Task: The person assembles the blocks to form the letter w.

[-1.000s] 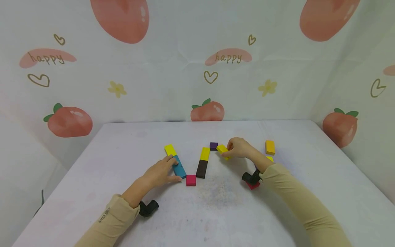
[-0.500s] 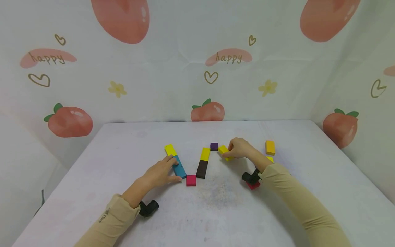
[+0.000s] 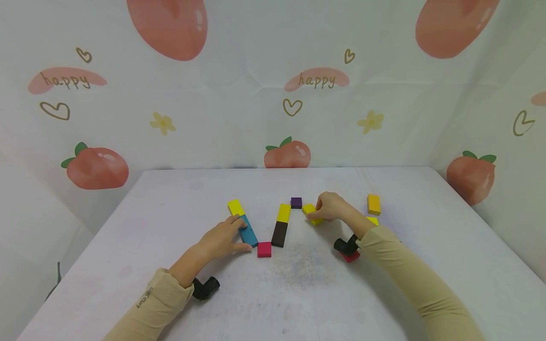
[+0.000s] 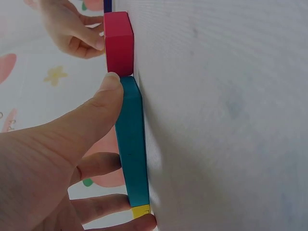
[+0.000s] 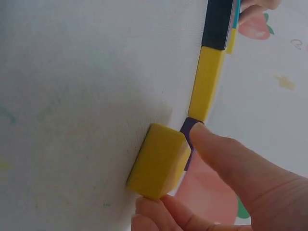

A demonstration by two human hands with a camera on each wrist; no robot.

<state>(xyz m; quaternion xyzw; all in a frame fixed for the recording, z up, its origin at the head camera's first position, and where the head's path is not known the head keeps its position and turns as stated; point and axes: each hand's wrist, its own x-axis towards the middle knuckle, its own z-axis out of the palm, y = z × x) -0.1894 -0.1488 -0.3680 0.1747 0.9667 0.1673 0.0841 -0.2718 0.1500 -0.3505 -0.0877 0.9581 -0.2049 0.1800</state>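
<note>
In the head view my left hand [image 3: 222, 237] rests over a blue block [image 3: 249, 234], its fingers spread along it. The left wrist view has the thumb at the blue block's end, beside a red block [image 4: 119, 43]. A yellow block [image 3: 234, 207] continues the blue one at its far end. On the right, my right hand [image 3: 332, 206] pinches a yellow block [image 5: 156, 161] between thumb and fingers. This block lies tilted on the table, just right of a small purple block [image 3: 296, 202]. Left of the purple block, another yellow block [image 3: 283, 213] meets a black block [image 3: 279, 234].
Farther right on the table [image 3: 426, 265] lies an orange-yellow block [image 3: 373, 204]. A yellow block [image 3: 373, 220] shows partly behind the right forearm. Another red block [image 3: 351, 256] sits under the black camera mount [image 3: 346, 245] at the right wrist. A printed cloth backdrop rises behind the table.
My right hand has shifted the pinched yellow block slightly right and toward me, widening its gap from the purple block. The left hand has stayed in place.
</note>
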